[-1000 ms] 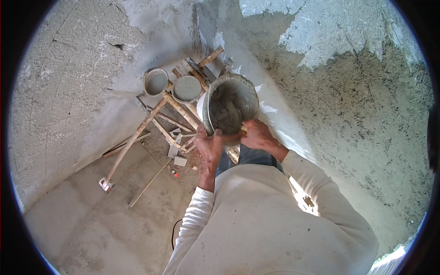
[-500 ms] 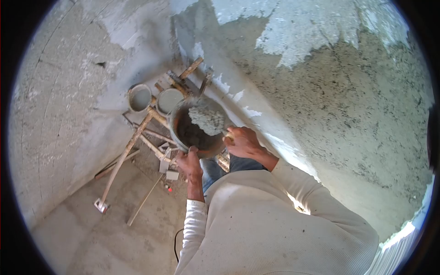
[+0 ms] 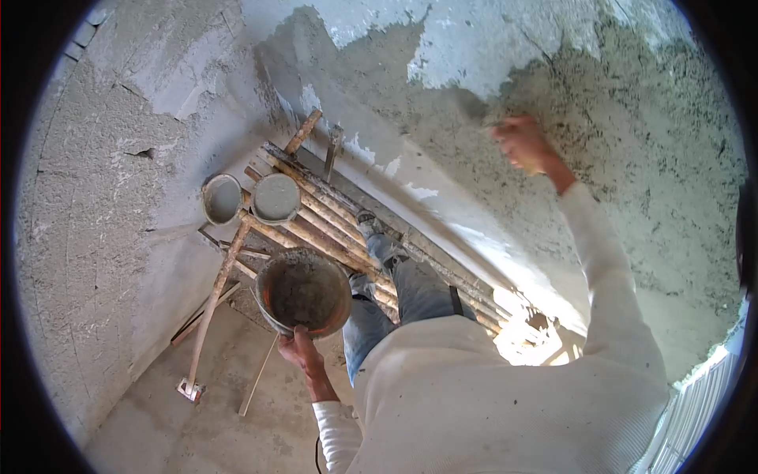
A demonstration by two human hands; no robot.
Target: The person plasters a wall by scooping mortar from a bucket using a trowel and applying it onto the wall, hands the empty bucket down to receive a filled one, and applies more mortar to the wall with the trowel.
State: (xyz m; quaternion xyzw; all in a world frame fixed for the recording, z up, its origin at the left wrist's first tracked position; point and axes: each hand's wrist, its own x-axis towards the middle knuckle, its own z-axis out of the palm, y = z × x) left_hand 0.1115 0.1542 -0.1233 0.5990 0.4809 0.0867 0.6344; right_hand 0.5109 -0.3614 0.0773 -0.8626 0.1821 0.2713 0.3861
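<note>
My left hand grips the near rim of a round mortar pan, with grey mortar residue inside. Up at the right, my right hand is closed round the handle of a trowel, whose blade is a grey blur against the wall. Wet, rough mortar covers part of that wall, below a paler, smoother patch. Whether any mortar is still on the blade cannot be made out.
Two buckets of grey material, one at the left and one beside it, stand by wooden poles forming a platform under my feet. A slanting pole reaches toward the floor. Another wall rises at the left.
My right hand has swung the trowel from over the pan up and right to the wall; the mortar lump is gone from the pan's opening. My left hand and the pan have shifted down and left.
</note>
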